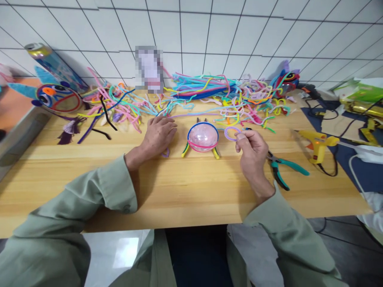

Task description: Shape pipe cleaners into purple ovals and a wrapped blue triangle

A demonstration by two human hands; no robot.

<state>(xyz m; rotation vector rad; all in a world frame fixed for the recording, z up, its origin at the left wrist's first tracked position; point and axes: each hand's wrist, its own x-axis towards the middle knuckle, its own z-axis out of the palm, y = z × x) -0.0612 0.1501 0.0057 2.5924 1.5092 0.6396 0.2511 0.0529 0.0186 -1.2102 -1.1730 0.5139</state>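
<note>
My right hand (253, 153) is closed in a pinch on a small lilac pipe-cleaner ring (231, 133), held just right of a pink clear ball (202, 136). The ball is wrapped in blue and red pipe cleaners and rests on the wooden table (179, 187) on yellow-green pipe-cleaner legs. My left hand (158, 135) lies palm down on the table left of the ball, fingers curled loosely, over a thin lilac pipe cleaner (165, 152) that shows beneath it. Whether the fingers grip it is hidden.
A heap of coloured pipe cleaners (206, 93) runs along the wall. Teal-handled pliers (283, 169) lie right of my right hand, a yellow glue gun (318, 145) farther right. Pipe-cleaner fish figures (52, 95) (284, 81) and a can (49, 61) stand at the back.
</note>
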